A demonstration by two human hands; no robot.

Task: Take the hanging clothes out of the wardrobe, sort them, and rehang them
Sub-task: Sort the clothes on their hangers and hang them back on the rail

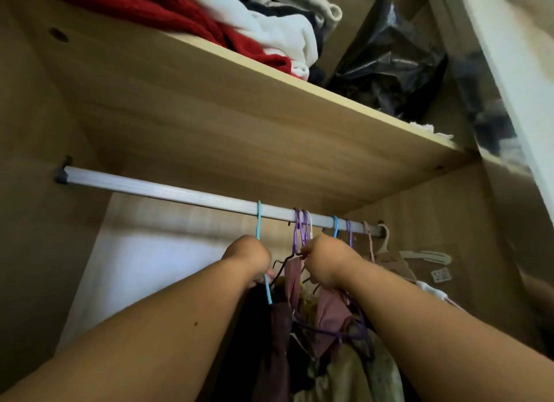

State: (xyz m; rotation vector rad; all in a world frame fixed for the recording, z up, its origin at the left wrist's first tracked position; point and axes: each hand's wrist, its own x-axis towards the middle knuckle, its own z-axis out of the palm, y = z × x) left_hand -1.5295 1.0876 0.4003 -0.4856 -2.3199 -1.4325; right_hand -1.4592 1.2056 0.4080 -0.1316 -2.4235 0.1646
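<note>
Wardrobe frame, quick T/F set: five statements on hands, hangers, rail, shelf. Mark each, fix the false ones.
1. The left hand grips the leftmost, light blue hanger. True.
2. The right hand hangs open, away from the clothes. False: it pinches at the necks of the purple hangers.
3. The light blue hanger's hook sits over the rail. True.
4. Hangers bunch at the rail's left end. False: they crowd the right part; the left stretch is bare.
5. The shelf holds nothing. False: red knit, white garments, black plastic bag.

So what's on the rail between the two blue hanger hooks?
Head view: a bunch of purple hooks and one white hook, just above the right hand.
</note>
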